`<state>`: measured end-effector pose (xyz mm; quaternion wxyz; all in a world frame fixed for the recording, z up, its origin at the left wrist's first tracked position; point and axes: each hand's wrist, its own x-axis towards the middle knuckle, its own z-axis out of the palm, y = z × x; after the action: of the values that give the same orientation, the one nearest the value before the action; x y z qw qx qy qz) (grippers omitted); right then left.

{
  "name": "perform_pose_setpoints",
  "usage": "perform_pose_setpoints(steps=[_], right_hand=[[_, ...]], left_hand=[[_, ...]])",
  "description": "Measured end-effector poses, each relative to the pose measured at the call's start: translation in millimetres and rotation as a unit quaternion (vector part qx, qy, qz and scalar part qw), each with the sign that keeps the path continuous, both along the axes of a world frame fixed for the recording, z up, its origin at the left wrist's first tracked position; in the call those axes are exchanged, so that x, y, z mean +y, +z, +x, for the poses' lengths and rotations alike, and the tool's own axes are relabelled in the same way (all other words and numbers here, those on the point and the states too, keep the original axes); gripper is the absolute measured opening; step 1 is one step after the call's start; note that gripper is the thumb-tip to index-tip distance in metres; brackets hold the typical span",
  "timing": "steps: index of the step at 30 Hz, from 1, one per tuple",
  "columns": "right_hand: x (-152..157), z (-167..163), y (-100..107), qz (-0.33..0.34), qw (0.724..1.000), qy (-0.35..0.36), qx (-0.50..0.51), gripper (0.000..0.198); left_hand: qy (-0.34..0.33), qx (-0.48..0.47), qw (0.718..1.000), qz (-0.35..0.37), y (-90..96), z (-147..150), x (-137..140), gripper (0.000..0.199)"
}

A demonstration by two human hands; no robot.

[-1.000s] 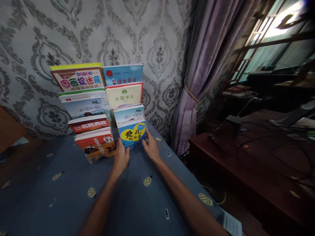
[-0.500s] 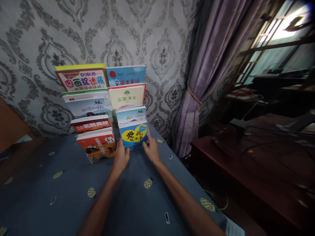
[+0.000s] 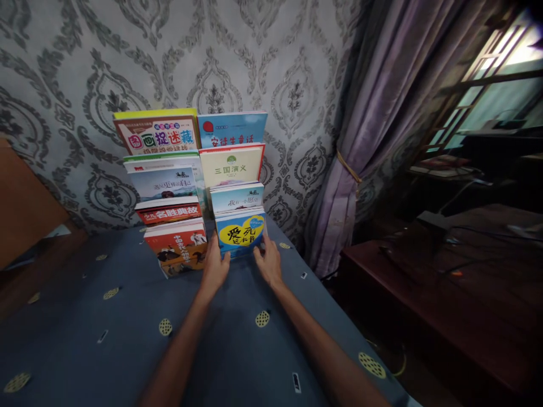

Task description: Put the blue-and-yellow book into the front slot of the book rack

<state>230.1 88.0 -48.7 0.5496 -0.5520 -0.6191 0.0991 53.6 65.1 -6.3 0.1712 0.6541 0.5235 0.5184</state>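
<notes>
A blue book (image 3: 240, 233) with a yellow heart on its cover stands at the front of the right-hand row. My left hand (image 3: 215, 268) grips its left edge and my right hand (image 3: 268, 262) its right edge, thumbs at the front, fingertips partly hidden along the sides. Close behind it stand a pale blue book (image 3: 237, 196), a cream book with a red border (image 3: 231, 167) and a large blue book (image 3: 232, 128). To the left, an orange-red book (image 3: 176, 249) fronts a second row, near my left hand.
Behind it come a red book (image 3: 169, 213), a grey-blue book (image 3: 163, 183) and a tall picture book (image 3: 158, 135). The rows stand on a dark blue patterned cloth (image 3: 229, 350) before a papered wall. A tied purple curtain (image 3: 339, 198) and a dark red table (image 3: 407, 299) lie right.
The view has turned slightly left, so the books and hands appear further right. Both hands stay at the sides of the blue book, which shows no clear movement against the other books.
</notes>
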Motion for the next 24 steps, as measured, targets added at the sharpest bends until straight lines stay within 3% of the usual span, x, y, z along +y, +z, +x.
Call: perform_pose_setpoints(steps=[10, 17, 24], right_hand=[[-2, -1, -4, 0.009, 1.0, 0.008, 0.002, 0.055], [-5, -3, -10, 0.074, 0.993, -0.073, -0.059, 0.045], [-7, -4, -10, 0.02, 0.986, -0.133, -0.1, 0.038]], left_hand=[[-0.012, 0.005, 0.999, -0.03, -12.6, 3, -4, 0.078], [-0.023, 0.01, 0.998, -0.051, -27.4, 3, -11, 0.082], [-0.034, -0.005, 0.998, -0.044, -28.0, 5, -12, 0.079]])
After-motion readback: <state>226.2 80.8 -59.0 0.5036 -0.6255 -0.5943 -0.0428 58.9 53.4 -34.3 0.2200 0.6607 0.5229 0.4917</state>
